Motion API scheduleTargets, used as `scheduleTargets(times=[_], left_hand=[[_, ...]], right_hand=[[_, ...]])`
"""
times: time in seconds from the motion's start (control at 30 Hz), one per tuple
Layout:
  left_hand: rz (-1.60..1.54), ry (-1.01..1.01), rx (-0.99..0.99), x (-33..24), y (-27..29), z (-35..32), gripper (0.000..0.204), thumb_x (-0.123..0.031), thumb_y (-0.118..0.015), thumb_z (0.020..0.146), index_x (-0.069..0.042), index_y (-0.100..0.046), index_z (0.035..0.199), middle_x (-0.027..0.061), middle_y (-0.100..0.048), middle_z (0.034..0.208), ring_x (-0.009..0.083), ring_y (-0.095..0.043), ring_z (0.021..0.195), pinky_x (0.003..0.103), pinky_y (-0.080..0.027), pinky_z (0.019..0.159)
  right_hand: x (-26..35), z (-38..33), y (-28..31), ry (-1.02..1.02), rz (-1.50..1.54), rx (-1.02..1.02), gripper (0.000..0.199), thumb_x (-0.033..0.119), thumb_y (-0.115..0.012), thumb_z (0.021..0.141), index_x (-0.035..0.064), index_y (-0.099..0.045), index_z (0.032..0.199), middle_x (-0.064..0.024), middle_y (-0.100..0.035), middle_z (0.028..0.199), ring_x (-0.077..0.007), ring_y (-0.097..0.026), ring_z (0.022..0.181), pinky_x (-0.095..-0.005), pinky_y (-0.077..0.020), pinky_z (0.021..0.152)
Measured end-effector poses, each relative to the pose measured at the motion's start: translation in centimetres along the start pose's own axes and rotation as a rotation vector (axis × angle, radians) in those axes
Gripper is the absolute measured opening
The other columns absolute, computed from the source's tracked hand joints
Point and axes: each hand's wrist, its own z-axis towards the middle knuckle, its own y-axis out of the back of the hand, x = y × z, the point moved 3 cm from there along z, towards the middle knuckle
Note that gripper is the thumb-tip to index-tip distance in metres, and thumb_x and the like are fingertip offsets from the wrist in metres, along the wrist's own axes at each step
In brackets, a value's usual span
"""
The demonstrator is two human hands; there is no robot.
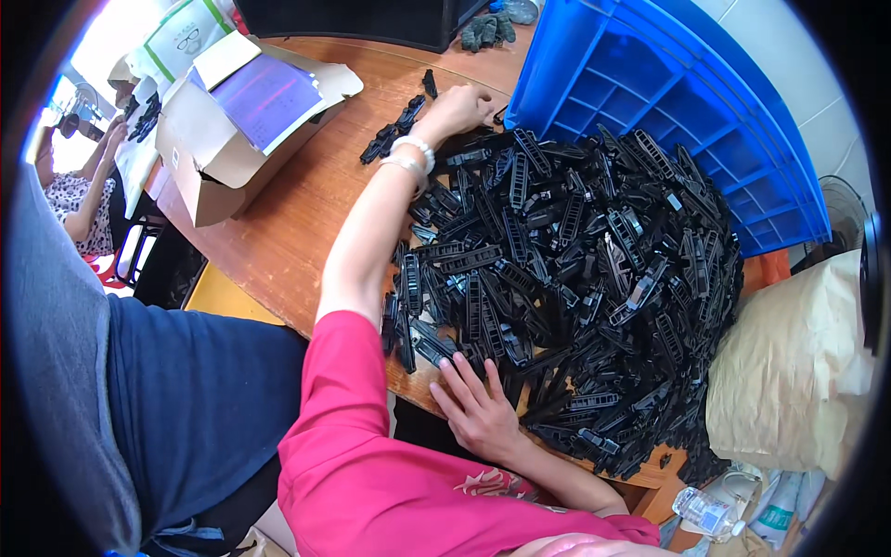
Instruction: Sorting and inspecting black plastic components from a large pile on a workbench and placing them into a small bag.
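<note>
A large heap of black plastic parts (566, 288), slotted and strip-shaped, covers the right half of the wooden table (278, 232) and runs up against a blue plastic crate (687, 102) tipped on its side at the far edge. The left hand (459, 110) is stretched to the far side of the heap, fingers curled down at its edge; whether it grips a part cannot be told from here, as the fingertips are hidden. Two bracelets (411, 153), one beaded and one plain, sit on that wrist. The right hand (478, 408) lies flat on the near edge of the heap, fingers spread wide, palm down, holding nothing. A few loose black parts (394, 130) lie on the bare wood just left of the left hand. Further left stands an open cardboard box (241, 121). A tan sack (798, 362) rests at the right of the table. Another person (79, 190) sits beyond the far left corner.
</note>
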Motion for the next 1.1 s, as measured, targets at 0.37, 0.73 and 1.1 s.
scheduleTargets(times=[0.37,0.73,1.1], left_hand=[[0.135,0.038,-0.046,1.0,-3.0,1.6,0.036,-0.031,-0.060,0.079,0.003,-0.071,0.078,0.0284,-0.067,0.085,0.0429,-0.067,0.084,0.049,-0.053,0.080],[0.287,-0.002,-0.128,0.6,-1.6,1.4,0.014,-0.013,-0.065,0.077,-0.005,-0.073,0.086,0.0203,-0.070,0.085,0.0348,-0.070,0.082,0.045,-0.056,0.072],[-0.138,0.156,-0.146,2.9,2.4,-0.5,0.024,-0.016,-0.059,0.084,0.006,-0.068,0.090,0.0311,-0.065,0.093,0.0438,-0.065,0.093,0.047,-0.052,0.084]], right_hand=[[-9.3,13.9,19.5,0.197,-0.741,-0.300,0.026,0.009,-0.058,0.086,0.0000,-0.063,0.110,-0.0228,-0.056,0.131,-0.0363,-0.049,0.129,-0.0607,-0.0323,0.106],[-27.0,27.8,29.3,-0.066,-0.977,-0.294,0.052,0.054,-0.057,0.092,0.0037,-0.063,0.106,-0.0112,-0.060,0.059,-0.0298,-0.067,0.060,-0.0344,-0.0529,0.052],[-28.1,26.6,29.5,-0.167,-0.962,-0.370,0.051,0.053,-0.058,0.092,0.0076,-0.061,0.116,-0.0168,-0.066,0.076,-0.0355,-0.066,0.066,-0.0419,-0.0518,0.058]])
